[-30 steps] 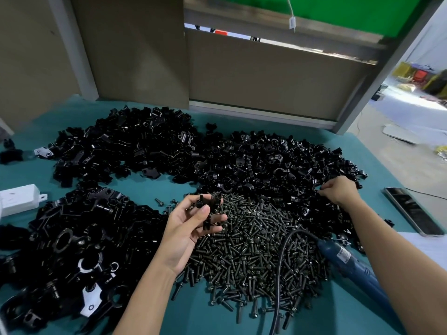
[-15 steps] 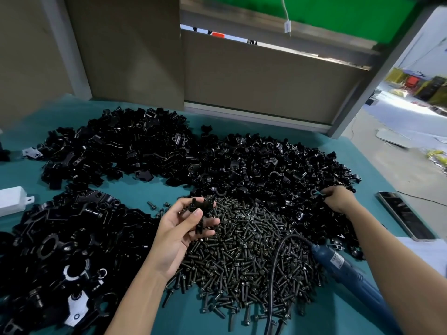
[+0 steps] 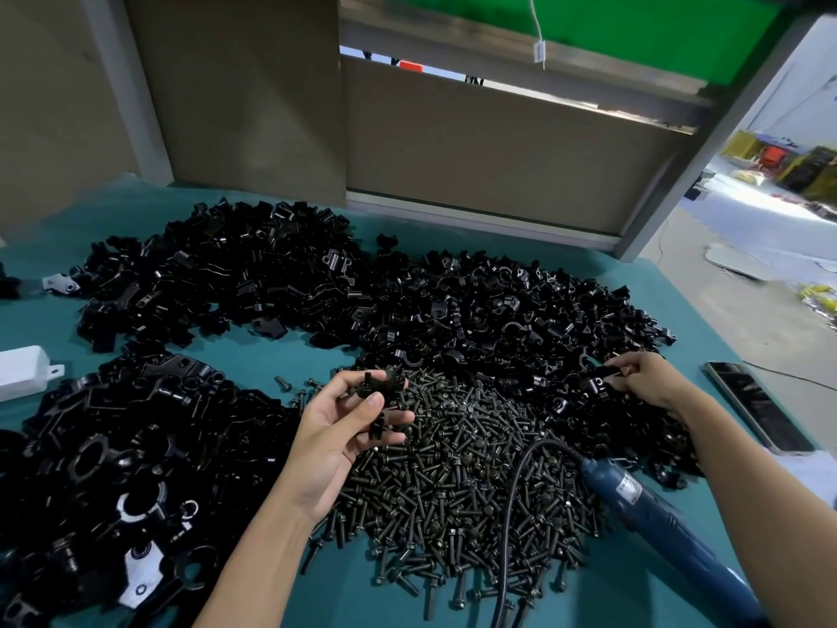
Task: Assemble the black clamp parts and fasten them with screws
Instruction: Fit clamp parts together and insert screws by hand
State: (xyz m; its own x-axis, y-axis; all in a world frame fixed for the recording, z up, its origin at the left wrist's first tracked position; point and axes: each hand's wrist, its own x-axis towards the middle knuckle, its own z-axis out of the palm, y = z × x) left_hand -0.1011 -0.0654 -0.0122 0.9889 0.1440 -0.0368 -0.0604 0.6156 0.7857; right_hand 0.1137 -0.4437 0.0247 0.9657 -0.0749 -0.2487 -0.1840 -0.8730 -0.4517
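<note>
Here, the left hand is held palm-up over the near-left edge of a wide heap of dark metal screws. Its fingers curl round a small black plastic clamp part, with the thumb pressed against the front of it. Part of that piece hangs down past the fingertips. The right hand reaches, knuckles up, into the right-hand pile of black half-round clamp pieces. Its fingers pinch one black clamp piece with a small round hole at the pile's near edge; whether that piece is lifted clear of the others I cannot tell.

Both heaps lie on the teal-covered bench. A second pile of black clamp brackets sits at the back left, touching the right-hand pile, and a pile of larger black ring-shaped clamp bodies fills the near left. A blue cylindrical electric screwdriver lies just beside the right forearm, its nose at the right edge of the screw heap. Its black cable loops across the screws toward the near edge. A dark flat phone lies at the bench's right edge, and a white plastic box sits at the left edge.
</note>
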